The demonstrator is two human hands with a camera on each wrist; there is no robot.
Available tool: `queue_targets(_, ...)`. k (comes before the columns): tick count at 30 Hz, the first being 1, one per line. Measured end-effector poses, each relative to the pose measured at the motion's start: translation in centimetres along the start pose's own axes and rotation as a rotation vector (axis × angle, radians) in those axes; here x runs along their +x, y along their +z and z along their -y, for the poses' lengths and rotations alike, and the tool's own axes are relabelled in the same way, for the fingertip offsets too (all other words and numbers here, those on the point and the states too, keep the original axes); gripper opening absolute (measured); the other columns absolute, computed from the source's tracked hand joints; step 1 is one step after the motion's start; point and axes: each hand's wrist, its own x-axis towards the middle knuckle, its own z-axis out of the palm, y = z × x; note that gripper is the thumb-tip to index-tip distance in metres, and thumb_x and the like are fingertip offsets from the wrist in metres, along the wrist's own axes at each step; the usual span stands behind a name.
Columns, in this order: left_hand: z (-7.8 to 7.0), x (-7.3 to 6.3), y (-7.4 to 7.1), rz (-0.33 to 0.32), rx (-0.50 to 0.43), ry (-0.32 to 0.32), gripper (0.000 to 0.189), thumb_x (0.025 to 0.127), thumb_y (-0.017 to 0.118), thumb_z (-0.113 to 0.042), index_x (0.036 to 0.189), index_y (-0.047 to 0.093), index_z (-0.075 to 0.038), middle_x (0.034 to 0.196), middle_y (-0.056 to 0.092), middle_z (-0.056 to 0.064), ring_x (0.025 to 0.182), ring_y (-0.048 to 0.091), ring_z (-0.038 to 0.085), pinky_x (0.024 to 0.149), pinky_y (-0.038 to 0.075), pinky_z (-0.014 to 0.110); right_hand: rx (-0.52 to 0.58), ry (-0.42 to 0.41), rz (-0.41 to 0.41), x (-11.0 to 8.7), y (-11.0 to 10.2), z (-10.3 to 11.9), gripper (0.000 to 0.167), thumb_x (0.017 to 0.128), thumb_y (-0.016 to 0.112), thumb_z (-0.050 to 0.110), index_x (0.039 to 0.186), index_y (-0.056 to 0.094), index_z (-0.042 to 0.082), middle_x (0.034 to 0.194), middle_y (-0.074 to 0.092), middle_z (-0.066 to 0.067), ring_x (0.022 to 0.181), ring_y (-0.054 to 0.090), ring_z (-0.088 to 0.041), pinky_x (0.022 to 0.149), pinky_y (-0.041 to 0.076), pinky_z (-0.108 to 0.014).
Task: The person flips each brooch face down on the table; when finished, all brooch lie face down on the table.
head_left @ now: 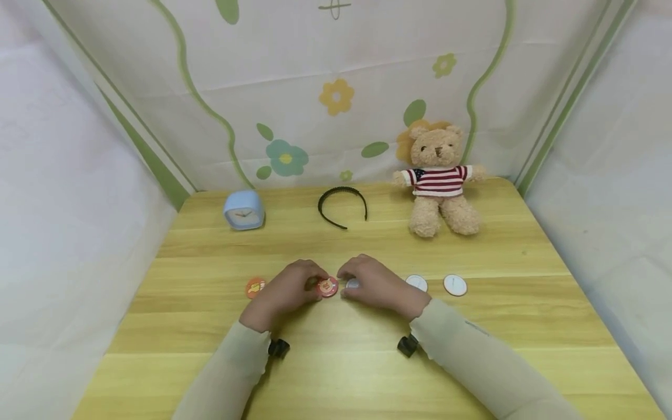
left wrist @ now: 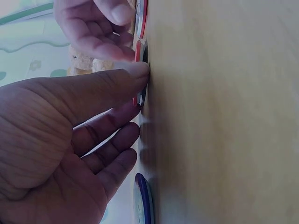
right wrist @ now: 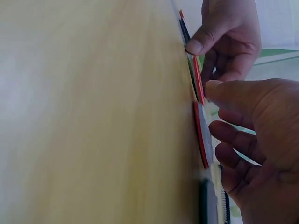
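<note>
Between thumb and fingers, my left hand (head_left: 290,287) pinches a round red badge (head_left: 328,287) with a printed front at the middle of the table. In the left wrist view its thumb lies against the red badge's edge (left wrist: 138,50). My right hand (head_left: 374,282) hovers over a pale-backed badge (head_left: 352,283), partly covered by the fingers. The right wrist view shows this badge's red rim (right wrist: 201,135) beside the loosely bent right fingers, with the thumb tip close to the red badge. Past my left fingers lies a blue-rimmed disc (left wrist: 144,200).
An orange badge (head_left: 255,287) lies left of my left hand. Two white-backed badges (head_left: 416,283) (head_left: 455,285) lie to the right. Along the back stand a blue clock (head_left: 244,210), a black headband (head_left: 343,191) and a teddy bear (head_left: 438,181) before a flowered cloth.
</note>
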Motion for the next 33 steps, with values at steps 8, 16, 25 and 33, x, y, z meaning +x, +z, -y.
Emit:
queue_targets(8,-0.1,0.0,0.0,-0.023,0.009,0.0,0.029,0.094,0.088,-0.016,0.122,0.079,-0.013,0.122,0.076,0.0,0.121,0.068,0.022,0.111,0.055,0.046,-0.002,-0.022,0.003,1.3,1.3,1.3,0.022,0.095,0.085,0.023,0.116,0.081,0.016,0.119,0.076,0.002,0.117,0.066,-0.02,0.108,0.054,-0.041)
queue_targets(16,0.0,0.2,-0.1,-0.01,0.001,-0.024,0.026,0.094,0.089,-0.016,0.118,0.08,-0.013,0.12,0.077,0.0,0.12,0.069,0.022,0.113,0.054,0.047,-0.057,-0.026,-0.027,1.3,1.5,1.6,0.017,0.098,0.084,0.028,0.111,0.082,0.017,0.115,0.078,0.004,0.11,0.065,-0.017,0.101,0.056,-0.038)
queue_targets(25,0.6,-0.1,-0.7,0.004,-0.032,-0.005,0.018,0.106,0.074,-0.016,0.12,0.084,-0.021,0.118,0.081,-0.008,0.117,0.074,0.016,0.106,0.06,0.042,-0.048,-0.009,-0.055,1.0,1.0,1.3,0.019,0.109,0.069,0.032,0.117,0.084,0.023,0.117,0.081,0.009,0.112,0.066,-0.013,0.101,0.057,-0.036)
queue_targets(33,0.1,0.1,-0.7,-0.069,0.008,-0.019,0.021,0.108,0.071,-0.016,0.125,0.082,-0.017,0.115,0.082,-0.001,0.109,0.077,0.017,0.097,0.063,0.041,0.004,0.034,-0.128,1.2,0.8,1.3,0.017,0.111,0.067,0.024,0.119,0.08,0.018,0.109,0.08,0.002,0.103,0.069,-0.015,0.09,0.058,-0.038)
